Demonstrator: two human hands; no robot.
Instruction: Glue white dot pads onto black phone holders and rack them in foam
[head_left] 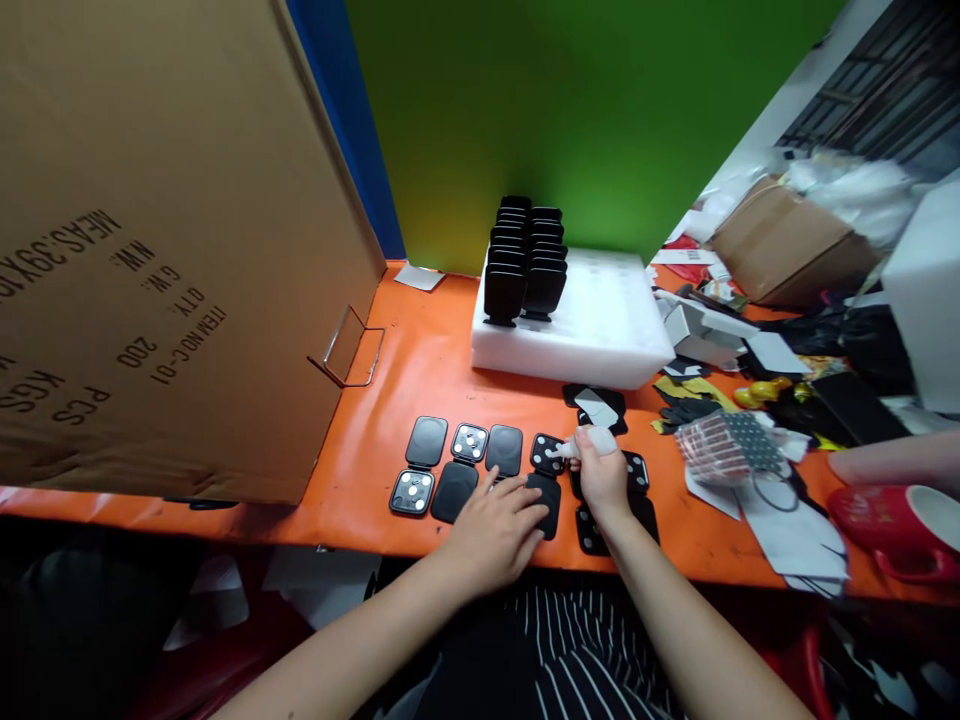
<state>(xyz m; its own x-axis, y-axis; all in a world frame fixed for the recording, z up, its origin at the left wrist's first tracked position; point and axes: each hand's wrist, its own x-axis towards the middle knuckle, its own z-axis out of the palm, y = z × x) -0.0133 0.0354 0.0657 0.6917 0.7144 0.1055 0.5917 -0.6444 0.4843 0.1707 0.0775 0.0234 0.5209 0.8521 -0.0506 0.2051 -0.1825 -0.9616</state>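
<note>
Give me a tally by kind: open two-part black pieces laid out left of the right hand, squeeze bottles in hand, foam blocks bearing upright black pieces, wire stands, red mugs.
Open black pieces: 4, one partly under the left hand
White squeeze bottle: 1
White foam block: 1
Wire stand: 1
Red mug: 1
Total: 8

Between the black plates (427,441) and the white foam block (555,355), a bare lane crosses the middle of the tabletop (442,395), with a wire stand (358,384) at its left end. The carton (187,200) walls off the left edge, the green board (570,120) the back, and loose clutter (727,445) the right.
</note>
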